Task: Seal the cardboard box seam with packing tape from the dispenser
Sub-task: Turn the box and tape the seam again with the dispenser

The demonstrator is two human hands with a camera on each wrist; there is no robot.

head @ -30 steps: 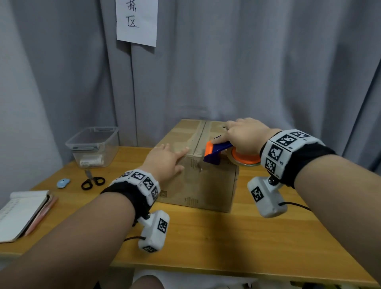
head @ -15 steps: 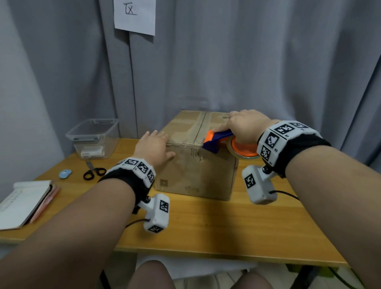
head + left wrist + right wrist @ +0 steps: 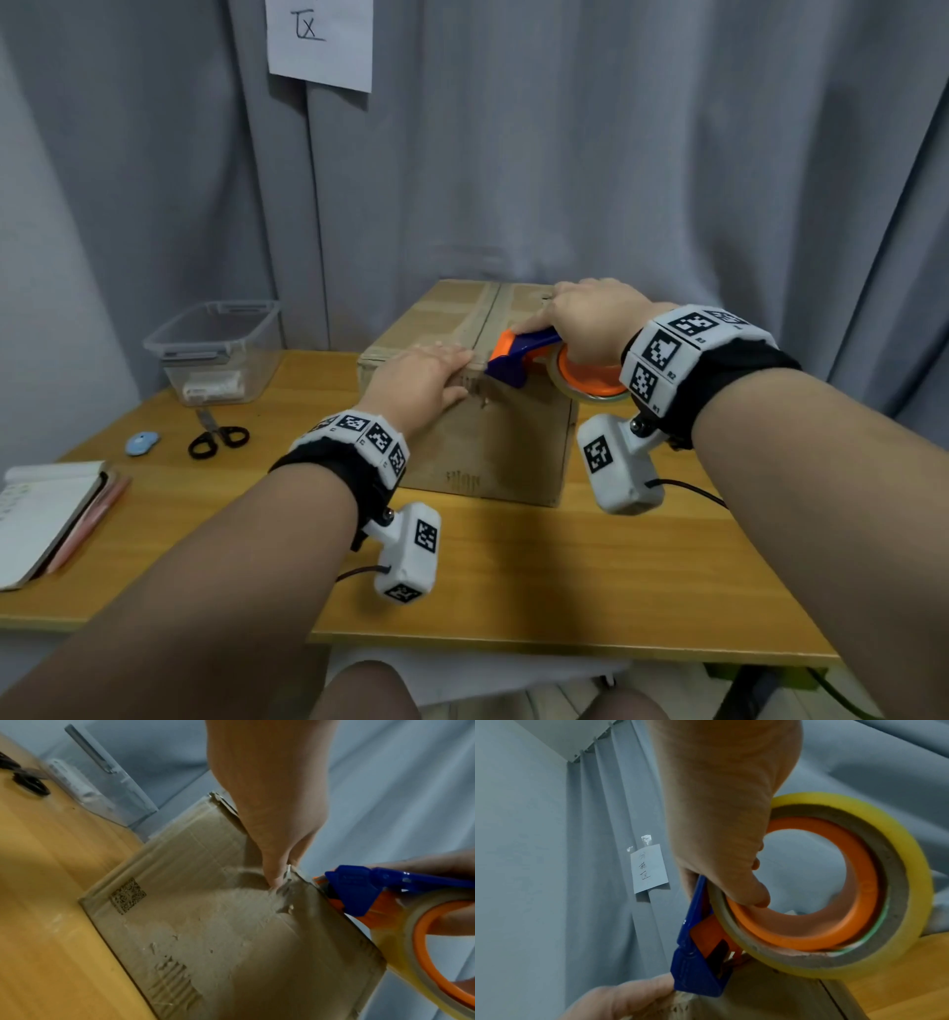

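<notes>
The box (image 3: 493, 437) stands on the table (image 3: 565, 575); the left hand (image 3: 418, 385) lies on its near top edge, fingers flat, thumb on the front; the right hand (image 3: 590, 318) grips the dispenser (image 3: 524, 354), its blue nose at the seam (image 3: 488, 318) by the near edge.

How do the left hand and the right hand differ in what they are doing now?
The left hand lies flat on the box near its front edge, holding nothing; the right hand grips the dispenser. The left is on the left flap, the right over the right flap. Both are at the seam's near end.
</notes>
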